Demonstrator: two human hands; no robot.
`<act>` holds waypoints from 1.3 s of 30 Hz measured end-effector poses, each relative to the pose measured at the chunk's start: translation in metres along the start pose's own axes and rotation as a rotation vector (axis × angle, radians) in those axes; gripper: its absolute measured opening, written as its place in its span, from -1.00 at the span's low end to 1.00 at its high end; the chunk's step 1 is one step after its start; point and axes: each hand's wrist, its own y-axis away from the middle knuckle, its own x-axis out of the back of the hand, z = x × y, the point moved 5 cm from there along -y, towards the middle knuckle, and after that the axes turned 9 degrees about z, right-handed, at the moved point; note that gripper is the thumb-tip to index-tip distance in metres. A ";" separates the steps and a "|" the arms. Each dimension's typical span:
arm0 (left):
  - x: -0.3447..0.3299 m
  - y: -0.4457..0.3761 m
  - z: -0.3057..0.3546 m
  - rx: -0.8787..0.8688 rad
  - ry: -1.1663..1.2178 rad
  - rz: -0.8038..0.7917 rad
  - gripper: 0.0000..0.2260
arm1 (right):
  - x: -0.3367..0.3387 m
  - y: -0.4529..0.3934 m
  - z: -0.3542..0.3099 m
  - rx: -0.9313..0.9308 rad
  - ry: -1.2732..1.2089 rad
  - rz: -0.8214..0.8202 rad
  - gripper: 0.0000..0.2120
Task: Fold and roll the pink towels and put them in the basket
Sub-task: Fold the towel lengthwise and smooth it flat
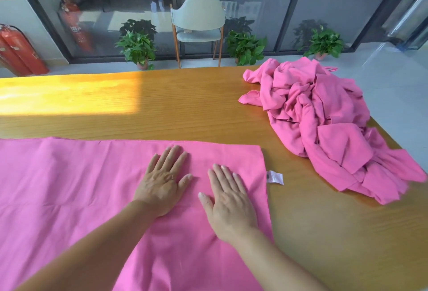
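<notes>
A pink towel (76,188) lies spread flat on the wooden table (185,110), reaching from the left edge of view to a straight right edge with a white care label (275,177). My left hand (163,180) presses flat on it with straight fingers, near the towel's right part. Just to its right, my right hand (228,200) also lies flat on the cloth, fingers together. A crumpled heap of pink towels (324,124) sits at the table's right side. No basket is in view.
Beyond the table's far edge stand a pale chair (198,22) and three potted plants (136,47) along a glass wall. Red fire extinguishers (18,52) stand at far left. Sunlight falls on the table's far left part.
</notes>
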 end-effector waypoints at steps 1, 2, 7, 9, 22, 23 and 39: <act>0.000 0.001 -0.001 0.010 0.005 -0.011 -0.29 | 0.002 0.005 0.016 -0.023 0.031 0.007 -0.34; 0.001 0.001 -0.001 0.020 0.006 -0.026 -0.29 | 0.006 0.006 0.031 -0.047 0.061 0.006 -0.36; 0.010 0.026 0.019 0.031 0.079 0.013 -0.34 | 0.026 0.015 0.044 -0.116 0.075 0.029 -0.41; 0.013 0.044 0.034 -0.001 0.158 0.047 -0.37 | 0.026 0.029 0.015 -0.034 -0.035 0.035 -0.41; 0.025 0.096 0.052 -0.047 0.184 -0.015 -0.32 | 0.064 0.135 0.041 -0.433 -0.064 0.198 -0.55; 0.024 0.103 0.055 -0.067 0.180 -0.032 -0.33 | 0.067 0.147 0.043 -0.532 -0.039 0.157 -0.58; 0.021 0.130 -0.010 -0.024 0.079 -0.084 -0.30 | 0.064 0.199 0.072 -0.856 -0.219 0.081 -0.76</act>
